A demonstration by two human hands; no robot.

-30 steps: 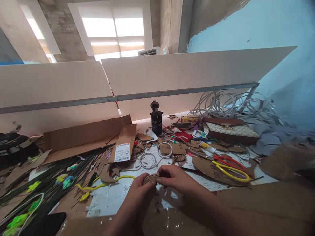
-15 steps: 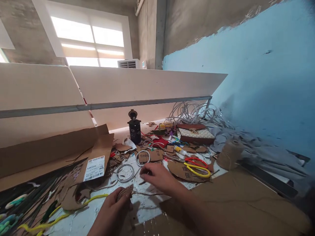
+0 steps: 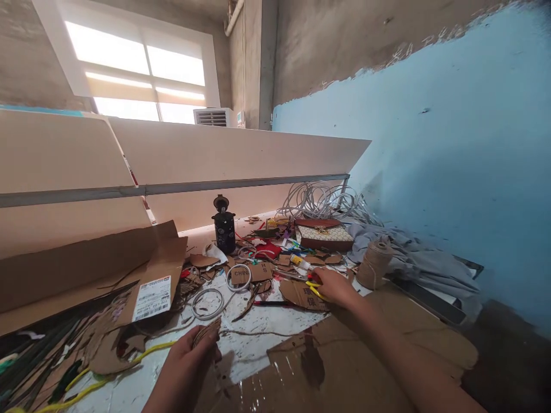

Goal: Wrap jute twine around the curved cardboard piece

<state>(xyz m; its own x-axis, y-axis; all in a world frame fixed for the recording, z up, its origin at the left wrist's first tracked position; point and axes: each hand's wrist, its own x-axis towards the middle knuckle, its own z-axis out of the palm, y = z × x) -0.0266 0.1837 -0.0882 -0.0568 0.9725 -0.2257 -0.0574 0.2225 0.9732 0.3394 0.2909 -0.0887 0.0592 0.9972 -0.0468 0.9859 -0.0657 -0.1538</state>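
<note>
My left hand (image 3: 193,351) is closed around a small twine-wrapped cardboard piece (image 3: 208,331) near the front of the table. From it a strand of twine (image 3: 258,333) runs right across the white surface. Farther right, my right hand (image 3: 330,285) is on the handles of the scissors (image 3: 315,288), which have yellow and red grips; its fingers cover much of them. Under the scissors lies a rounded cardboard piece (image 3: 297,293) with printed characters.
A black bottle (image 3: 224,229) with its lid up stands at the back. The twine spool (image 3: 373,265), a patterned bag (image 3: 322,234) and grey cloth (image 3: 413,255) are at right. Cardboard box (image 3: 172,269), white rings (image 3: 208,304) and scraps lie at left and centre.
My right hand has moved right, from beside the left hand to the scissors, and now covers their handles. My left hand still holds the wrapped piece. The view has shifted slightly right.
</note>
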